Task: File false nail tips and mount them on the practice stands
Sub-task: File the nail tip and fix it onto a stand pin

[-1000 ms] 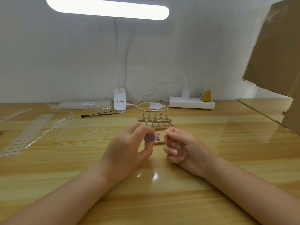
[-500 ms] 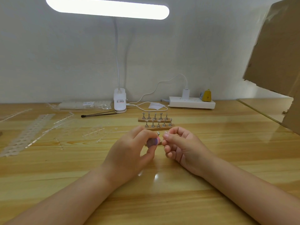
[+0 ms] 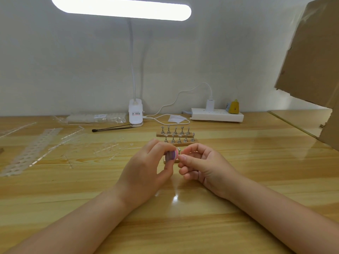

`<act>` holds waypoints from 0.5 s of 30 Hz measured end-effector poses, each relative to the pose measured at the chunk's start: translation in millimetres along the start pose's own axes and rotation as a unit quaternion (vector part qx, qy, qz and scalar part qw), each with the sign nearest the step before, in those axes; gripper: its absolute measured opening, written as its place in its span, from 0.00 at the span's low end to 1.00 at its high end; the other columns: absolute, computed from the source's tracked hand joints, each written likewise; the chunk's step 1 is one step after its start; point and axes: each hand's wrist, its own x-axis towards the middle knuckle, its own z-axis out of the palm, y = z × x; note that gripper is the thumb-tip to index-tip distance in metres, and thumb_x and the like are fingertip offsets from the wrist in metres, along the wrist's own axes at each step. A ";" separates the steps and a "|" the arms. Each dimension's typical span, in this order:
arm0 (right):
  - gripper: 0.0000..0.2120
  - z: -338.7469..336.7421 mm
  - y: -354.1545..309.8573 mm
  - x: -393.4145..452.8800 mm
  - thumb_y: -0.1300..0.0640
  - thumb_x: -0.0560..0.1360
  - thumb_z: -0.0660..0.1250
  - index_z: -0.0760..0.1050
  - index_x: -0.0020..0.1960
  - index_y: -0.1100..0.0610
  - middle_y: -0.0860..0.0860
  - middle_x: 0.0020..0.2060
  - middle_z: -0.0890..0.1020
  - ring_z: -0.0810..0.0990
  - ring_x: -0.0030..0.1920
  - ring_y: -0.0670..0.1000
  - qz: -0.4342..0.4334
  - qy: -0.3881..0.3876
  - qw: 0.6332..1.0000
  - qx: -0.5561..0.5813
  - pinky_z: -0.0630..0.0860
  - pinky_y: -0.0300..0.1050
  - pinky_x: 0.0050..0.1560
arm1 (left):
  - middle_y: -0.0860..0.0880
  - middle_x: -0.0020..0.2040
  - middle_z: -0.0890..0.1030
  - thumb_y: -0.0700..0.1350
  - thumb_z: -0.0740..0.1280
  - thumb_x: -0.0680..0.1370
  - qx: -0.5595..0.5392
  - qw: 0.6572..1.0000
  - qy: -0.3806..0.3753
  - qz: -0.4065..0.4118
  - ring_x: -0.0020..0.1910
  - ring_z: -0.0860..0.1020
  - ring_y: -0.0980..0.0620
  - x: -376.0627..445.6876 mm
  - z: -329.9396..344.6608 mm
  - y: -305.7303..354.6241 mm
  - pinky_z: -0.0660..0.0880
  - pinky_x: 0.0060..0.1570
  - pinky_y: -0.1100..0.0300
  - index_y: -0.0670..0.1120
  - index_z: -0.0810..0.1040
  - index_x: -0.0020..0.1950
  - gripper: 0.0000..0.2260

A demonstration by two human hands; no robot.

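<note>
Glossy wooden desk (image 3: 238, 180): purple file block (image 3: 170, 155) gripped by left hand (image 3: 146, 173), something tiny (a nail tip, probably; can't tell) pinched edgewise by right hand (image 3: 203, 167), stands (image 3: 177, 137) at 12 o'clock.

My left hand (image 3: 146, 171) covers most of the purple file (image 3: 170, 155) and the near wooden stand (image 3: 177, 160); whatever my right hand (image 3: 201, 165) pinches is too small to tell, and both my forearms run off the bottom edge
</note>
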 end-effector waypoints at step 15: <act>0.16 -2.3 1.5 0.1 0.60 0.65 0.74 0.81 0.50 0.65 0.56 0.35 0.83 0.81 0.33 0.48 -0.052 0.048 0.997 -0.022 0.78 0.38 0.34 | 0.48 0.46 0.80 0.35 0.70 0.72 0.000 1.000 0.003 -0.004 0.45 0.78 0.55 0.4 0.4 3.2 0.77 0.46 0.60 0.39 0.79 0.52 0.09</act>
